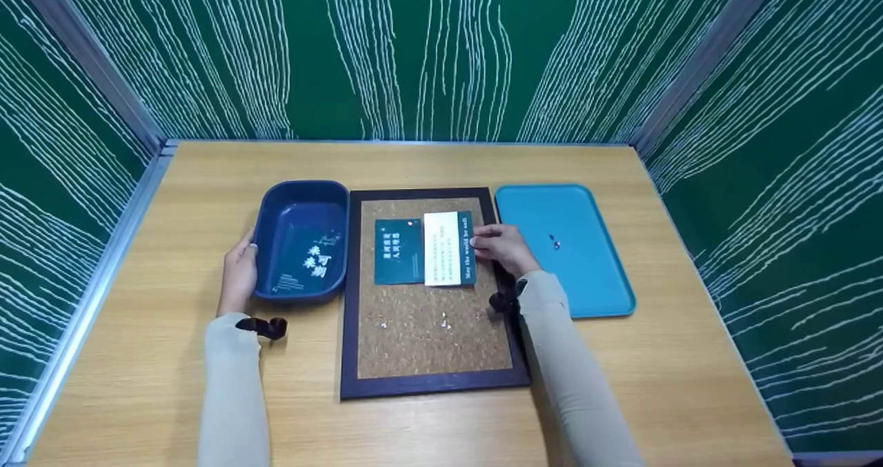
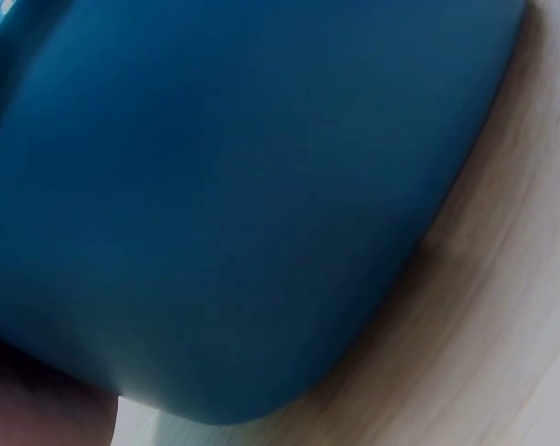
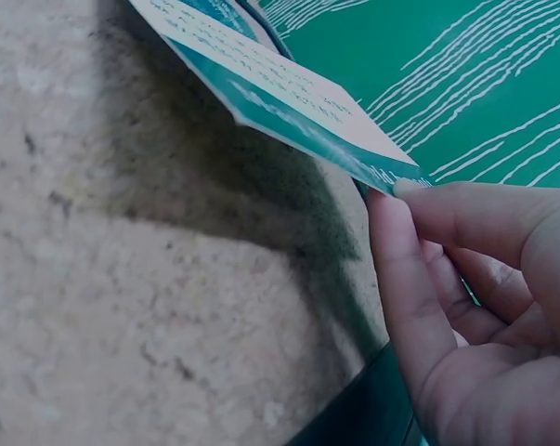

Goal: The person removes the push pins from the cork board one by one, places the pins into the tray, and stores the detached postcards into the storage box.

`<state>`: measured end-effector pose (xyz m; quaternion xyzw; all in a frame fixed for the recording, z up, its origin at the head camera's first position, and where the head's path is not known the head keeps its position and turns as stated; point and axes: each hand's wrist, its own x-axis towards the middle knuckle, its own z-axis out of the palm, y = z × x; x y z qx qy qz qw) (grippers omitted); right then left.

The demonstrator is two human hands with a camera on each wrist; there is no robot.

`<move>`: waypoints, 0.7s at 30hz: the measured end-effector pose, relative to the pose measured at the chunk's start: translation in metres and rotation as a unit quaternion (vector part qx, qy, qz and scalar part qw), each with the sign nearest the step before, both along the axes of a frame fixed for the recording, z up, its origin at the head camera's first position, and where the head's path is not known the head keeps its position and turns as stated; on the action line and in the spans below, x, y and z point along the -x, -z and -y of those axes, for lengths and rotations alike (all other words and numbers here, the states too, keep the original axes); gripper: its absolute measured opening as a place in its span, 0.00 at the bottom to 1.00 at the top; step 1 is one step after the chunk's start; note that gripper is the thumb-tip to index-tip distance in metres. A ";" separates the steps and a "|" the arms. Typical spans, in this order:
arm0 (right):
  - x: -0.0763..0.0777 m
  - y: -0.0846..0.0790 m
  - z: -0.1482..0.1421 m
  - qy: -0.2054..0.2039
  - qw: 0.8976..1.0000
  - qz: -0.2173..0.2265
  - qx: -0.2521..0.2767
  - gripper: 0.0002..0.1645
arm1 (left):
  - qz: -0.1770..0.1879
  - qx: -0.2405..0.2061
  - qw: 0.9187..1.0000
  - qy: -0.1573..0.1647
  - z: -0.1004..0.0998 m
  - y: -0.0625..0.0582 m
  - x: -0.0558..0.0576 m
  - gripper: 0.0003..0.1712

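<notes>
Nearest my view are the two pale sleeves. Past them, the right hand pinches one edge of the white-and-green card, that edge lifted over the corkboard, right next to the green card. The left hand touches the blue bin; I can't tell whether its fingers curl. I'd call this step lining up the card; next I'd want it lowered flat and square.
</notes>
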<state>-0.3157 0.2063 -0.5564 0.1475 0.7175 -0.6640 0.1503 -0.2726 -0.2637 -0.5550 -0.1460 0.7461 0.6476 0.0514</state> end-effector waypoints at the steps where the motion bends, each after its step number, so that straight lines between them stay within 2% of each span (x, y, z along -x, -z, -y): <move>1: 0.000 -0.001 0.000 0.001 1.000 -0.003 0.007 0.18 | -0.001 0.000 1.000 -0.001 0.000 0.001 0.000 0.27; 12: 0.004 -0.016 0.006 0.007 0.999 -0.005 0.041 0.17 | 0.009 -0.021 1.000 0.003 -0.001 -0.002 0.001 0.28; 21: 0.009 -0.030 0.023 -0.016 1.000 -0.020 -0.005 0.16 | 0.000 -0.014 1.000 -0.005 0.000 -0.001 -0.001 0.27</move>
